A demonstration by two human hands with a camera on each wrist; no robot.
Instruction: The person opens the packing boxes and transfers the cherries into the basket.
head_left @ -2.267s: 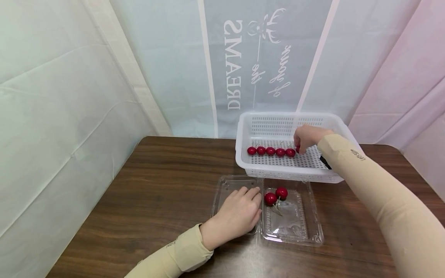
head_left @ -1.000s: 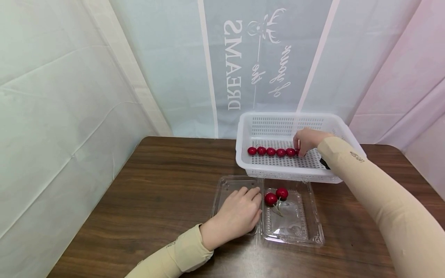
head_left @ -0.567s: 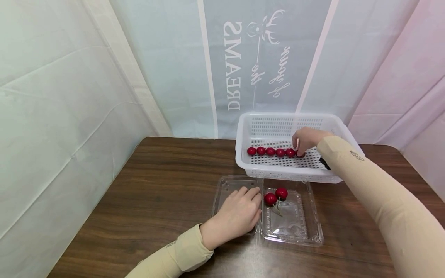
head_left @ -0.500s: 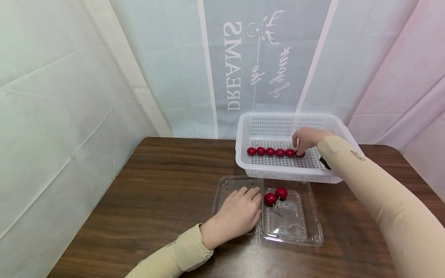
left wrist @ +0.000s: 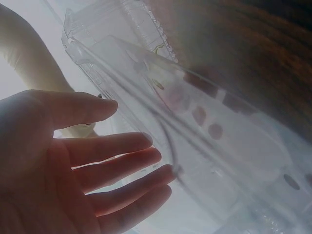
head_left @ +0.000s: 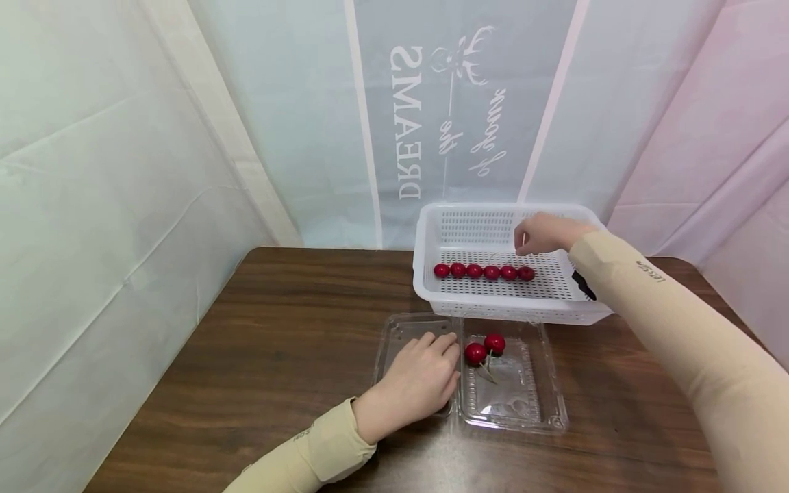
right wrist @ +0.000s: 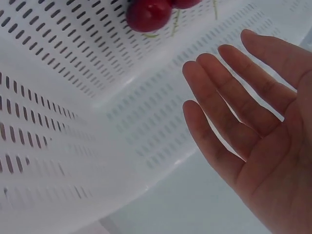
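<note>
My right hand (head_left: 548, 234) hovers over the white perforated basket (head_left: 422, 274), apart from the cherries; its fingers hold nothing in the right wrist view. A straight row of several red cherries (head_left: 491, 272) lies on the basket floor. Two cherries show at the top of the right wrist view, the nearer cherry (right wrist: 148, 13) with a green stem. My left hand (head_left: 411, 383) rests on the lid half of the clear plastic clamshell box (head_left: 551, 383), fingers relaxed. Inside the other half lie two cherries (head_left: 476, 354) with stems. In the left wrist view the clear plastic is hazy beyond the left fingers.
All of this stands on a dark wooden table (head_left: 277, 329). A printed curtain (head_left: 394, 123) hangs right behind the basket, and a white sheet (head_left: 111, 226) bounds the left side. The clamshell sits directly before the basket.
My right hand has let go of the cherry at the right end of the row and risen above it. My left hand has stayed on the lid. The view has shifted slightly.
</note>
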